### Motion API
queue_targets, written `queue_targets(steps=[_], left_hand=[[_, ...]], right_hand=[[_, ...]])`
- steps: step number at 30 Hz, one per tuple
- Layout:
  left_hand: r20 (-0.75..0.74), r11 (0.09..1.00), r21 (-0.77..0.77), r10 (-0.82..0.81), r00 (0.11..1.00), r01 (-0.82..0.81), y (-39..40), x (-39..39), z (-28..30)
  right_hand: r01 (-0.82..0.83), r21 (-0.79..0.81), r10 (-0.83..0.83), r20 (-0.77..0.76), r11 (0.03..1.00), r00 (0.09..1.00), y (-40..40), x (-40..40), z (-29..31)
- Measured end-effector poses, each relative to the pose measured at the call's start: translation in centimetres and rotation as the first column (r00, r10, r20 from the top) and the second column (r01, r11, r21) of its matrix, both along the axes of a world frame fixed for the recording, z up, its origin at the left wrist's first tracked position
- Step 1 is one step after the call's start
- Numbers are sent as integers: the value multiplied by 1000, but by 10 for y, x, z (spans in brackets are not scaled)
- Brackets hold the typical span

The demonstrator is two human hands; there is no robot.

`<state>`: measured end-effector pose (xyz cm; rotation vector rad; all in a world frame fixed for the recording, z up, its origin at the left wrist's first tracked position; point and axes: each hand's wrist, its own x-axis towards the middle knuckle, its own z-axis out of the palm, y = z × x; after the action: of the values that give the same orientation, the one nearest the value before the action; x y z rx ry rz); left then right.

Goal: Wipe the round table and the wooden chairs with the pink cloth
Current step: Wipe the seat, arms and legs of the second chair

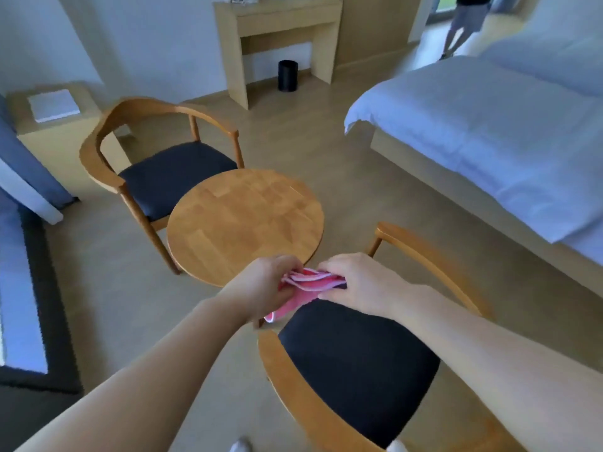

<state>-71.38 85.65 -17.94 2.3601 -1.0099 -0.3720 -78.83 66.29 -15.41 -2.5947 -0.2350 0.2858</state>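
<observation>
Pale wood flooring runs between a bed point(489, 132) and a desk point(277, 37), with a black bin point(287, 76) beneath the desk; what it holds cannot be seen. From the left: far chair point(156, 164), round table point(244, 223), near chair point(355, 360). Just off the table's near edge, the left hand point(267, 288) and right hand point(355, 282) pinch the folded pink cloth point(310, 282) between them, its long axis running hand to hand. Judging by position, the left hand is slightly nearer the tabletop.

Round table point(244, 223) between two chairs, far chair point(156, 164) behind-left, near chair point(359, 363) in front, bed point(489, 132) right.
</observation>
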Motion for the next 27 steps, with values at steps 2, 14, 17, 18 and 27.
queue_targets(steps=[2,14,17,18,27], left_hand=[[4,995,19,-99,995,99,9,14,-2],[64,857,0,-514,855,515,-25,-5,12],[-14,806,32,-590,807,590,-39,-37,7],[-21,785,47,-618,786,618,-42,-49,3],[-28,616,2,-788,615,788,-75,-116,0]], right_hand=[[84,-23,-84,-3,996,996,17,-4,-3],[584,-150,-574,109,798,811,30,-81,14],[661,-112,-653,99,742,751,34,-117,9],[682,-104,-675,96,724,731,36,-130,6],[863,-75,-862,51,500,504,53,-218,6]])
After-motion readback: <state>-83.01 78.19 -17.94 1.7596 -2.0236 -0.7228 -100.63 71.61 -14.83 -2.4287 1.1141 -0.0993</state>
